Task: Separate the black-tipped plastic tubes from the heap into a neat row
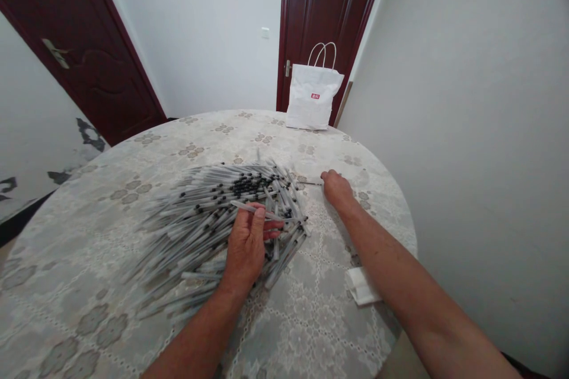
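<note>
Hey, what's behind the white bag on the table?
Behind the white bag is a dark red door; its upper part and handle show past the bag. The bag covers some of the door's lower part, so anything directly behind it is hidden.

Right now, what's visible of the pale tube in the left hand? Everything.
The pale tube is slim and straight, translucent, plastic by its look. The left hand holds it between thumb and fingers, over a pile of similar tubes. It slants in the picture, left end higher. Its right end blends into the pile, so I can't tell whether it touches.
</note>
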`<state>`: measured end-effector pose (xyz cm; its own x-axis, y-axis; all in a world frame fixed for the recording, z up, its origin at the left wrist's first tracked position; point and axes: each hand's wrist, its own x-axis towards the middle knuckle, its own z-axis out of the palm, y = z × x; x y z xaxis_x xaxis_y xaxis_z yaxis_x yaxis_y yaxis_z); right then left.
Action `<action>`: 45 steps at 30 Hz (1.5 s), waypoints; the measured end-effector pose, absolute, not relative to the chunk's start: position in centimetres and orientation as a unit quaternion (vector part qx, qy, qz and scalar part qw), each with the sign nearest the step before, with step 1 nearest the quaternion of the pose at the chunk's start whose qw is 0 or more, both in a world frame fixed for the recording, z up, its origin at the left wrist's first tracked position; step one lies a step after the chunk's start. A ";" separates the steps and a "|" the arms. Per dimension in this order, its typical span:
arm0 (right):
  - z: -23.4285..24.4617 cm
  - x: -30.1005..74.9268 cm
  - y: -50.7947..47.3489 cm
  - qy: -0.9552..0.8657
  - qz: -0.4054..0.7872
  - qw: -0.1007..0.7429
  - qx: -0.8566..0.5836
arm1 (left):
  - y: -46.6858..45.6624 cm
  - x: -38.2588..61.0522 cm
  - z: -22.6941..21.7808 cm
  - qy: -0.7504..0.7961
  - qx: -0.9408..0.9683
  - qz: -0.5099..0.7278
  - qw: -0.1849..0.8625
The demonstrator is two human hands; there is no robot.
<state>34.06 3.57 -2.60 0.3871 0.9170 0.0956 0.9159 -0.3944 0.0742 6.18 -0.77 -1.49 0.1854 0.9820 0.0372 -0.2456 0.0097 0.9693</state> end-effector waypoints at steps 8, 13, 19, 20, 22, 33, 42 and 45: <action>-2.3 35.1 2.5 0.490 0.094 -0.039 0.866 | -0.8 5.9 -1.5 0.388 0.509 0.491 0.591; -1.8 36.6 1.9 0.427 0.090 -0.070 0.897 | -1.1 6.0 -1.0 0.387 0.520 0.483 0.589; -1.4 37.6 1.4 0.423 0.076 -0.068 0.900 | -1.3 6.1 -1.2 0.379 0.529 0.479 0.589; -1.1 37.6 1.1 0.424 0.077 -0.067 0.900 | -1.3 6.1 -1.2 0.380 0.531 0.477 0.589; -0.6 37.5 0.3 0.427 0.072 -0.059 0.899 | -1.4 6.1 -1.1 0.382 0.536 0.472 0.587; 1.6 36.2 -3.6 0.436 0.034 -0.010 0.899 | -2.0 6.4 -1.5 0.358 0.565 0.453 0.590; 3.7 34.8 -4.8 0.414 0.063 -0.046 0.907 | -3.2 6.6 -0.9 0.357 0.628 0.415 0.553; 4.4 33.2 -6.2 0.459 0.081 -0.120 0.877 | -3.2 6.6 -1.2 0.349 0.652 0.392 0.548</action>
<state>33.20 -6.24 4.40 0.5655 0.7853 0.2520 0.8242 -0.5499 -0.1357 6.60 -3.20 -1.18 0.4489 0.8844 0.1277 0.0265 -0.1561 0.9874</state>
